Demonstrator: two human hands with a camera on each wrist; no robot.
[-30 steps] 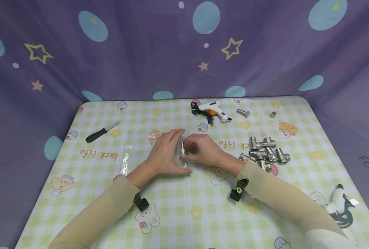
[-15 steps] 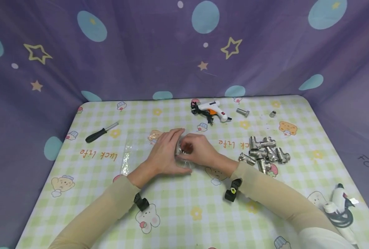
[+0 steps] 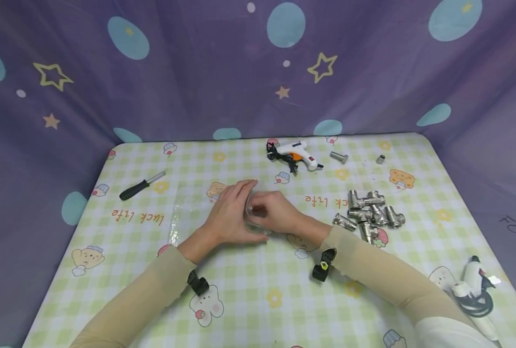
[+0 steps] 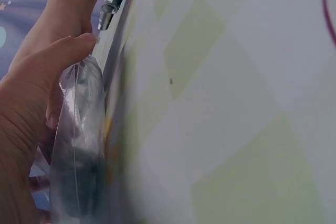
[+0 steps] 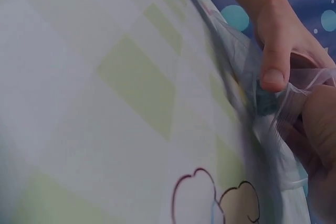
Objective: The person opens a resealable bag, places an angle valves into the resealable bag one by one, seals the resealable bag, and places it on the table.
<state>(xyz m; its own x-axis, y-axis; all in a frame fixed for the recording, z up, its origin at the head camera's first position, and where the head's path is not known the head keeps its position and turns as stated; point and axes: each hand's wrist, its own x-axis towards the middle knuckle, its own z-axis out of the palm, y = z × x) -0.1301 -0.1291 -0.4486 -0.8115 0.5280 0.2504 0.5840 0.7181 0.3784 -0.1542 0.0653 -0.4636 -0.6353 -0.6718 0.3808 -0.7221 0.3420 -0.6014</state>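
Item 1, nearest: my left hand [image 3: 229,212] and right hand [image 3: 275,210], meeting at mid-counter [image 3: 258,299]. Left grip: thumb and fingers curled round a clear plastic bag [image 4: 79,145], holding its mouth up off the counter. Right grip: fingers bent at the bag's opening and pinching the film; whether a fitting sits under them I cannot tell.

Item 2, just right: a heap of metal pipe fittings [image 3: 371,212], loose, unbagged. I judge bagging begun, most of it left.

Item 3, left: a second flat plastic bag [image 3: 175,220], a black-handled screwdriver [image 3: 141,184].

Item 4, far edge: a white hot-glue gun [image 3: 296,153], a steel bolt [image 3: 339,157], a small metal nut [image 3: 380,159].
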